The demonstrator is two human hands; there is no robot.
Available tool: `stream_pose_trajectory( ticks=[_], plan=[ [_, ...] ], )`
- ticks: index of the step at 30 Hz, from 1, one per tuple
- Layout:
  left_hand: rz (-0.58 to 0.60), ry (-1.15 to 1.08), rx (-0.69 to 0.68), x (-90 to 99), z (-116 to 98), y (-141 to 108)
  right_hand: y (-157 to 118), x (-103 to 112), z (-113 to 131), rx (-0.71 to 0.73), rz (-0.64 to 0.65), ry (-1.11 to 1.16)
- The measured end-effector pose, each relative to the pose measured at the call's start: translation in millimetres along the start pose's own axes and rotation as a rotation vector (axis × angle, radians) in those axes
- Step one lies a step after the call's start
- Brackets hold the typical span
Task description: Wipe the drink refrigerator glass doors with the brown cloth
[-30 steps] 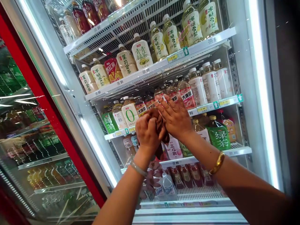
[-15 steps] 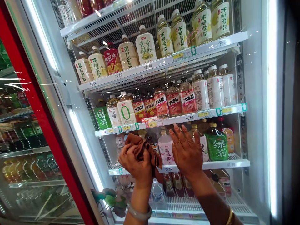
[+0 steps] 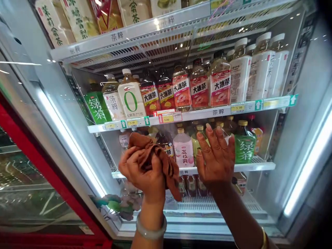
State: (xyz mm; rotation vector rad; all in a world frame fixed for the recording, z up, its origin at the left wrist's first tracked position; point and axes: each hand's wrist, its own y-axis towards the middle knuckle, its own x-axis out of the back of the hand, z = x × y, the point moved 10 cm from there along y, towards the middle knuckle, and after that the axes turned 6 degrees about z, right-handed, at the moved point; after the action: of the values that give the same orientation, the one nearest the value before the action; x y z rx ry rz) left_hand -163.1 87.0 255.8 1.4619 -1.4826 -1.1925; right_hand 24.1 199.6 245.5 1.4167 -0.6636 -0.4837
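Note:
My left hand (image 3: 144, 173) is closed around a crumpled brown cloth (image 3: 169, 169), whose loose end hangs down on the right. My right hand (image 3: 218, 155) is raised with its fingers stretched out and holds nothing. Both hands are before the lower shelf of a lit drinks fridge. Between them shows a pink-labelled bottle (image 3: 183, 150). A green-labelled tea bottle (image 3: 245, 147) is just right of my right hand, which partly hides other bottles. Reflections suggest glass in front of the shelves; whether my right palm touches it I cannot tell.
A shelf edge with price tags (image 3: 197, 116) runs above my hands, bearing a row of bottles. Bright light strips (image 3: 68, 138) line the fridge sides. At the left is a red door frame (image 3: 38, 173). Artificial-looking leaves (image 3: 114, 205) are at the lower left.
The view has tilted down and come closer, so the shelves look larger and higher. My left hand still grips the cloth; my right hand appears slightly farther right, still spread.

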Motion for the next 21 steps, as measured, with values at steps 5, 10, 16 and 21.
stream_pose_trajectory(
  ticks=[5,10,16,21],
  plan=[
    [0.056,0.042,-0.161,-27.3,-27.8,-34.9,-5.9,-3.9,-0.8,0.01,0.025,-0.038],
    [0.153,-0.021,-0.327,-40.3,-60.6,-52.8,-11.0,-3.1,-2.9,0.044,0.046,-0.036],
    [-0.077,-0.112,0.081,-5.7,-3.4,-17.9,-12.2,-1.1,-3.7,0.039,0.091,-0.062],
    [0.049,-0.066,-0.069,-30.2,-27.2,-41.3,-18.9,0.8,-8.6,0.04,0.111,-0.049]
  ],
)
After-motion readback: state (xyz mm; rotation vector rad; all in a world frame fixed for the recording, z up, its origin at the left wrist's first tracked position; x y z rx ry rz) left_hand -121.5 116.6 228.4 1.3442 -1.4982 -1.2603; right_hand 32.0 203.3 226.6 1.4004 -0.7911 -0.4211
